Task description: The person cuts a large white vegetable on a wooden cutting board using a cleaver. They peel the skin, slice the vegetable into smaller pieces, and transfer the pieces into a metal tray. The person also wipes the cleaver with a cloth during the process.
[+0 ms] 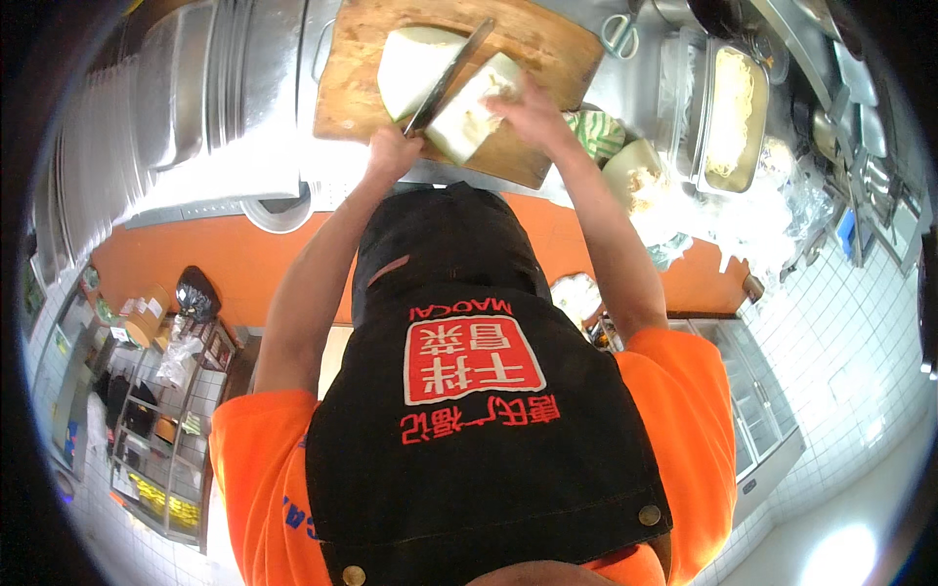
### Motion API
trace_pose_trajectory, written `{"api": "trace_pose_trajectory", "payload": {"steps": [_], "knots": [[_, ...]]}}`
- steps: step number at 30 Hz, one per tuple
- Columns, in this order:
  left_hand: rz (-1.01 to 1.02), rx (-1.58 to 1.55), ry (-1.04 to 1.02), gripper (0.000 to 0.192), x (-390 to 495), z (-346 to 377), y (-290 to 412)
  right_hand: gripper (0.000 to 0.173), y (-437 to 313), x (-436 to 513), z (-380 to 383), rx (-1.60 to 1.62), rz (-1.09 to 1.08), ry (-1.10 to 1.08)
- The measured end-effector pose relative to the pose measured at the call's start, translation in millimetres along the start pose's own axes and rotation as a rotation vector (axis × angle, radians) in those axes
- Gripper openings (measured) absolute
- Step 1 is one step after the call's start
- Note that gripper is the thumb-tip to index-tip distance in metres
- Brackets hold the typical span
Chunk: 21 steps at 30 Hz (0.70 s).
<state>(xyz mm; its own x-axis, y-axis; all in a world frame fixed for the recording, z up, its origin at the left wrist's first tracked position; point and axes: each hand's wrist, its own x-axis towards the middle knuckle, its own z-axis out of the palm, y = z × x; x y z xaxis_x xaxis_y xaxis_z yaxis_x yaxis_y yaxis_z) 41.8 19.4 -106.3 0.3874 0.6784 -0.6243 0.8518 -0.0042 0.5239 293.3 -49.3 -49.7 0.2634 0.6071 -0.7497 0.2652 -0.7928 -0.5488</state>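
My left hand (394, 152) grips the handle of a kitchen knife (451, 77), whose dark blade points away from me over the wooden cutting board (348, 80). To the left of the blade lies a large wedge of pale-fleshed gourd (414, 66) with a thin green rind. A second gourd piece (465, 121) lies right of the knife, its soft, ragged core facing up. My right hand (531, 110) holds this piece at its right side, thumb over the core. Some of those fingers are blurred or hidden.
Green-handled scissors (621, 36) lie beyond the board's right corner. A striped green cloth (597, 133) and another gourd chunk (632, 172) sit by my right forearm. Farther right stands a metal tray of noodles (729, 113). Stainless steel equipment (256, 95) borders the board's left.
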Motion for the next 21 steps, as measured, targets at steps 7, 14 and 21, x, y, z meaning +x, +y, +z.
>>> {"api": "trace_pose_trajectory", "payload": {"steps": [7, 14, 21], "knots": [[0.01, 0.11, 0.035, 0.035, 35.2, -46.8, -12.2, 0.097, -34.9, 52.9, 18.3, -0.266, 0.145, 0.064], [0.035, 0.081, -0.026, 0.036, -9.6, -76.0, -6.5, 0.081, -25.9, 53.2, 0.0, -0.001, 0.206, 0.01], [0.057, -0.155, 0.018, 0.031, -67.5, -66.3, -33.4, 0.073, 36.8, 0.6, -18.1, 0.892, -0.057, 0.118]]}}
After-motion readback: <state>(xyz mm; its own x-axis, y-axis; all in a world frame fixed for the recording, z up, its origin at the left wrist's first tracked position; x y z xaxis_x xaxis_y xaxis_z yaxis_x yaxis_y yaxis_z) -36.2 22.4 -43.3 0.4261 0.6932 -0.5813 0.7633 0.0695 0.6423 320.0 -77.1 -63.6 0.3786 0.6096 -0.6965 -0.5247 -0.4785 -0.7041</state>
